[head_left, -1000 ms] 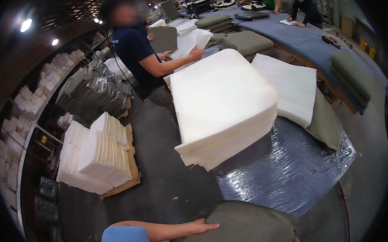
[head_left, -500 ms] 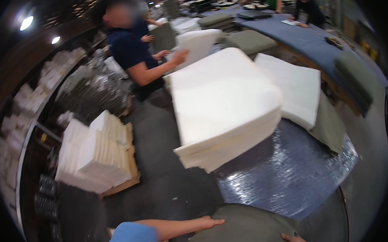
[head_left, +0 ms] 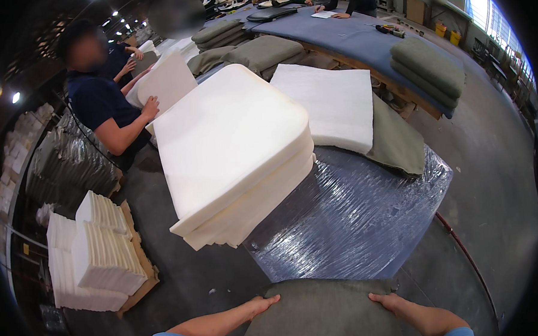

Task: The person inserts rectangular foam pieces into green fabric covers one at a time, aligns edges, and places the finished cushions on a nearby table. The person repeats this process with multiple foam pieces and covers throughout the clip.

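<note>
The left hand (head_left: pixel 263 304) and right hand (head_left: pixel 387 300) have their fingers grasping opposite sides of a gray-green padded piece (head_left: pixel 323 316), which is at the near edge of the plastic-covered surface (head_left: pixel 355 224). A stack of white foam pads (head_left: pixel 238 145) stands toward the surface's left edge; a white sheet (head_left: pixel 332 102) overlaps green cloth (head_left: pixel 400 141) toward its far right edge.
</note>
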`<state>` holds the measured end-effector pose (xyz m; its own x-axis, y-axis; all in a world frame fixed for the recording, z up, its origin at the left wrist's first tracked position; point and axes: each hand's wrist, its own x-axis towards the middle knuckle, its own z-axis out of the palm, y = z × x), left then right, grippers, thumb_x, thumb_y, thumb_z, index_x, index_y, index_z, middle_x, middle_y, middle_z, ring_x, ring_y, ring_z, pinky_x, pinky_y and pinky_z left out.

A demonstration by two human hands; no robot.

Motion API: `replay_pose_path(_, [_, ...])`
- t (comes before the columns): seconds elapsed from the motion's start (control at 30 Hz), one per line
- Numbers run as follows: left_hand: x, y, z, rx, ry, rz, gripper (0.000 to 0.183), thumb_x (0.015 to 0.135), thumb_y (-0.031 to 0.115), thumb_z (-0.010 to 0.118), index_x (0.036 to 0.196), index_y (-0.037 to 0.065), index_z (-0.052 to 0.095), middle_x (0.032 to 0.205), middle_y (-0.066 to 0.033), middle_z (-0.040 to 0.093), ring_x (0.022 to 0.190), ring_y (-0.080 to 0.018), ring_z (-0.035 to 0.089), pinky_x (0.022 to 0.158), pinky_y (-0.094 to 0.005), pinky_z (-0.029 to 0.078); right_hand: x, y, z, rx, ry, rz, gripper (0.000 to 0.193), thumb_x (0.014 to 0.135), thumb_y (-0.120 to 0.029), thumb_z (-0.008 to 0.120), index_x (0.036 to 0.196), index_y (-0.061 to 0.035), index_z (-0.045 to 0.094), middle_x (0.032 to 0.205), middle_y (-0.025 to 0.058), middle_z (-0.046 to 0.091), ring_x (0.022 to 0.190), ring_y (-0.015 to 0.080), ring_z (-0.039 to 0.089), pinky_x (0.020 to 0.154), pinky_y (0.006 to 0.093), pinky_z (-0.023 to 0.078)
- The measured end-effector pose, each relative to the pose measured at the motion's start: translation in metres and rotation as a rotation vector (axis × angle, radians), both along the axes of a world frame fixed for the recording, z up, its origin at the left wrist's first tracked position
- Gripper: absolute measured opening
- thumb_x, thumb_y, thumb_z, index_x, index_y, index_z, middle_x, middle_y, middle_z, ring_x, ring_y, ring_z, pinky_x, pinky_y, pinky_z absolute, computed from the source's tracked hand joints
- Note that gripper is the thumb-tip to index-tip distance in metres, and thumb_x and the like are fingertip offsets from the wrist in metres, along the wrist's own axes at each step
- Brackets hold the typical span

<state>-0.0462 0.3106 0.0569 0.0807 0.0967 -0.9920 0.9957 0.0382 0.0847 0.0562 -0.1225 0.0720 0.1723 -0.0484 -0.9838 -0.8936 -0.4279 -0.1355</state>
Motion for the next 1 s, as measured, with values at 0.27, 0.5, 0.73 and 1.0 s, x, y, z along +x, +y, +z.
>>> replay_pose_path(0.27, [0.003, 0.001, -0.002, -0.025, -0.025, 0.005, 0.079, 0.089, 0.057, 0.076, 0.135, -0.006, 0.061, 0.128, -0.0178, 0.067, 0.112, -0.0293, 0.069, 0.094, -0.0438, 0.056, 0.004, 0.000, -0.007, -0.046, -0.004, 0.045, 0.086, 0.086, -0.050, 0.081, 0.140, 0.0103, 0.054, 0.136, 0.0219, 0.064, 0.123, 0.0330, 0.064, 0.106, 0.0426, 0.049])
replay_pose_path(0.5, [0.007, 0.003, -0.006, -0.040, 0.031, 0.008, 0.074, 0.091, 0.056, 0.074, 0.131, -0.005, 0.064, 0.125, -0.0172, 0.069, 0.110, -0.0289, 0.069, 0.093, -0.0432, 0.057, 0.008, 0.002, -0.005, -0.076, 0.015, 0.106, 0.077, 0.092, -0.054, 0.073, 0.136, 0.0078, 0.060, 0.133, 0.0202, 0.065, 0.121, 0.0317, 0.064, 0.104, 0.0414, 0.049])
replay_pose_path(0.73, [0.009, 0.003, -0.016, -0.040, 0.019, 0.021, 0.070, 0.093, 0.057, 0.070, 0.127, -0.004, 0.067, 0.123, -0.0163, 0.069, 0.107, -0.0286, 0.069, 0.091, -0.0447, 0.056, 0.009, 0.003, -0.008, -0.118, 0.040, 0.061, 0.069, 0.096, -0.053, 0.068, 0.134, 0.0047, 0.063, 0.132, 0.0191, 0.067, 0.120, 0.0303, 0.065, 0.104, 0.0421, 0.049])
replay_pose_path(1.0, [0.010, 0.007, -0.020, -0.023, 0.016, 0.024, 0.069, 0.095, 0.057, 0.068, 0.126, -0.005, 0.067, 0.122, -0.0170, 0.069, 0.107, -0.0292, 0.070, 0.089, -0.0442, 0.056, 0.013, 0.002, -0.015, -0.014, 0.065, 0.006, 0.064, 0.100, -0.049, 0.064, 0.132, 0.0072, 0.063, 0.132, 0.0196, 0.066, 0.119, 0.0310, 0.065, 0.103, 0.0439, 0.050])
